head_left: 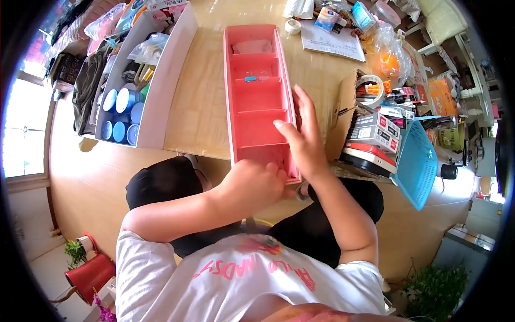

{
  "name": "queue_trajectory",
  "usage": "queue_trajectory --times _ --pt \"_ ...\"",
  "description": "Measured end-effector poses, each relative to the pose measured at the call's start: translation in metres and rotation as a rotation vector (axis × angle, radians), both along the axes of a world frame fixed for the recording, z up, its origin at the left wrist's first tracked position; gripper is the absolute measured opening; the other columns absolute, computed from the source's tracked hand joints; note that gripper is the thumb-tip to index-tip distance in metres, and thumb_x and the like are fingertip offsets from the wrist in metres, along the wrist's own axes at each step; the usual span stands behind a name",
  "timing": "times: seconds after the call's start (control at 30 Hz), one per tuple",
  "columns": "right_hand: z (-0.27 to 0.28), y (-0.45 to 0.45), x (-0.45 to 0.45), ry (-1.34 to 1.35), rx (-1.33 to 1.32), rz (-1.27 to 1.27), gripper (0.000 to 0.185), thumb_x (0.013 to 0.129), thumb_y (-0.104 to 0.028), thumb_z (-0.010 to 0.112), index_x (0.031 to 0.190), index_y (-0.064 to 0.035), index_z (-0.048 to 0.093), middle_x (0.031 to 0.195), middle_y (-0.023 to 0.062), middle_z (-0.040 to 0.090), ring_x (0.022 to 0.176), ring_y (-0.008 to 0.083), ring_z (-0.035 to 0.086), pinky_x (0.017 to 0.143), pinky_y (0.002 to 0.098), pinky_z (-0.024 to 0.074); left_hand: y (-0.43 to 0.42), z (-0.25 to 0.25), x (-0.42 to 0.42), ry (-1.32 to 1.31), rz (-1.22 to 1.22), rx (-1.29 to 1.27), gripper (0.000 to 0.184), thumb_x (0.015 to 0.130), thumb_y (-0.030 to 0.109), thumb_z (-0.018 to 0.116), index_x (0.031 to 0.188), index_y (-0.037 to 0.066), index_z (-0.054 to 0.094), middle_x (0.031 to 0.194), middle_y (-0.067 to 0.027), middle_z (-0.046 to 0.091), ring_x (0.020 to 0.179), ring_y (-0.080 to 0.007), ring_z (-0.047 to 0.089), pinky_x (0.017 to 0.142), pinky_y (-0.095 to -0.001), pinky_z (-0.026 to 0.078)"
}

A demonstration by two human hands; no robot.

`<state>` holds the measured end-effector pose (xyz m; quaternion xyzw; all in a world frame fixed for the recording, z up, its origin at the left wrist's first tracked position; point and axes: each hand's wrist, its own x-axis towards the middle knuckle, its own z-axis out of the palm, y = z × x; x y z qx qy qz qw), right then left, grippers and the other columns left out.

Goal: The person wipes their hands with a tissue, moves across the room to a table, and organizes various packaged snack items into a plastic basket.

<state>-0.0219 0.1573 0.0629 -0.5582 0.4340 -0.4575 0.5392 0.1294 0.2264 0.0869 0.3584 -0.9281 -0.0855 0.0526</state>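
Note:
A long pink divided box [261,112] lies lengthwise on the table, its near end at the table's front edge. My right hand [306,142] grips its right wall, thumb over the rim and fingers along the outside. My left hand [255,182] is closed at the nearest compartment, fingers curled down into it; whatever they hold is hidden. A small blue item [250,79] and a clear piece [263,77] lie in one of the farther compartments. In the farthest one is a pale, flat piece [252,46].
A white bin [171,70] with blue-lidded containers stands on the left. To the right are a cardboard box [343,118] of supplies and a blue basket [418,166]. Papers [332,40], a tape roll [293,26] and a plastic bag [394,56] lie at the back right.

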Motion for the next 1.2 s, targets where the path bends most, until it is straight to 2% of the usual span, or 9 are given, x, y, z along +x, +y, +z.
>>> queue_trajectory --times 0.13,0.3,0.37,0.5,0.6,0.73,0.93,1.1,1.2 --pt "-0.01 -0.012 -0.006 -0.11 0.211 0.007 0.071 0.094 -0.004 0.058 0.157 0.0006 0.027 0.157 0.0178 0.04 0.143 0.0241 0.041 0.119 0.0377 0.0313 -0.012 0.007 0.007 0.239 0.028 -0.024 0.049 0.092 0.049 0.064 0.065 0.007 0.068 0.061 -0.0067 0.061 0.058 -0.0225 0.062 0.046 -0.0354 0.043" --pt "-0.01 -0.014 -0.006 -0.106 0.214 -0.006 0.063 0.096 -0.005 0.055 0.153 0.0032 0.032 0.151 0.0164 0.048 0.139 0.0224 0.046 0.116 0.0357 0.0351 -0.041 0.008 0.019 0.76 0.312 -0.064 0.02 0.087 0.007 0.074 0.074 0.004 0.059 0.065 -0.0103 0.057 0.054 -0.0293 0.058 0.05 -0.0403 0.045" --pt "-0.005 -0.01 -0.005 -0.039 0.204 0.025 0.061 0.097 -0.006 0.053 0.154 0.0028 0.033 0.15 0.0162 0.048 0.139 0.0221 0.047 0.115 0.0351 0.035 -0.058 0.001 0.031 0.808 0.432 -0.159 0.007 0.089 0.002 0.07 0.09 0.002 0.062 0.085 -0.0137 0.062 0.082 -0.0317 0.062 0.074 -0.0396 0.048" --pt "-0.01 -0.003 -0.002 -0.001 0.2 0.008 0.057 0.1 -0.007 0.05 0.154 0.0014 0.033 0.149 0.0156 0.049 0.138 0.0214 0.047 0.115 0.0342 0.0345 -0.078 -0.02 0.031 0.859 0.747 -0.207 0.048 0.093 -0.001 0.063 0.14 0.002 0.05 0.135 -0.0152 0.056 0.128 -0.0261 0.053 0.107 -0.0336 0.041" --pt "-0.015 -0.002 -0.003 -0.039 0.21 0.008 0.057 0.101 -0.008 0.049 0.155 0.001 0.033 0.15 0.0156 0.048 0.138 0.0215 0.046 0.115 0.0342 0.0342 -0.084 -0.036 0.031 1.492 0.722 0.637 0.071 0.096 -0.003 0.057 0.158 0.006 0.026 0.156 -0.0126 0.038 0.142 -0.0213 0.04 0.116 -0.0325 0.033" --pt "-0.009 0.004 0.001 -0.031 0.18 0.004 0.056 0.103 -0.009 0.048 0.155 0.0009 0.031 0.15 0.0161 0.047 0.138 0.0218 0.045 0.116 0.0345 0.0334 -0.084 -0.037 0.036 1.465 0.732 0.699 0.077 0.098 -0.002 0.054 0.162 0.006 0.012 0.158 -0.0168 0.035 0.143 -0.0233 0.039 0.116 -0.0364 0.035" --pt "-0.01 0.015 0.008 -0.114 0.144 -0.011 0.055 0.106 -0.013 0.047 0.156 0.0012 0.029 0.15 0.0182 0.046 0.138 0.0236 0.044 0.116 0.0349 0.0318 -0.122 0.007 0.042 1.1 0.557 -0.085 0.052 0.097 0.001 0.059 0.147 0.002 0.042 0.141 -0.0132 0.055 0.133 -0.0228 0.052 0.112 -0.0392 0.041" --pt "-0.018 0.019 0.009 -0.174 0.157 -0.025 0.055 0.107 -0.017 0.05 0.155 0.0015 0.03 0.148 0.0185 0.046 0.136 0.024 0.045 0.116 0.0357 0.032 -0.257 0.02 -0.001 0.801 0.443 0.071 0.025 0.099 0.018 0.061 0.119 0.006 0.07 0.116 -0.0097 0.07 0.108 -0.0165 0.066 0.093 -0.032 0.052" --pt "-0.032 0.012 0.007 -0.216 0.171 -0.031 0.057 0.105 -0.024 0.054 0.152 0.0016 0.033 0.144 0.0186 0.049 0.131 0.0236 0.049 0.111 0.0357 0.0377 -0.391 -0.03 -0.019 0.593 0.559 0.001 0.038 0.091 0.034 0.066 0.12 0.01 0.071 0.115 -0.0203 0.072 0.107 -0.0384 0.067 0.092 -0.0454 0.054"
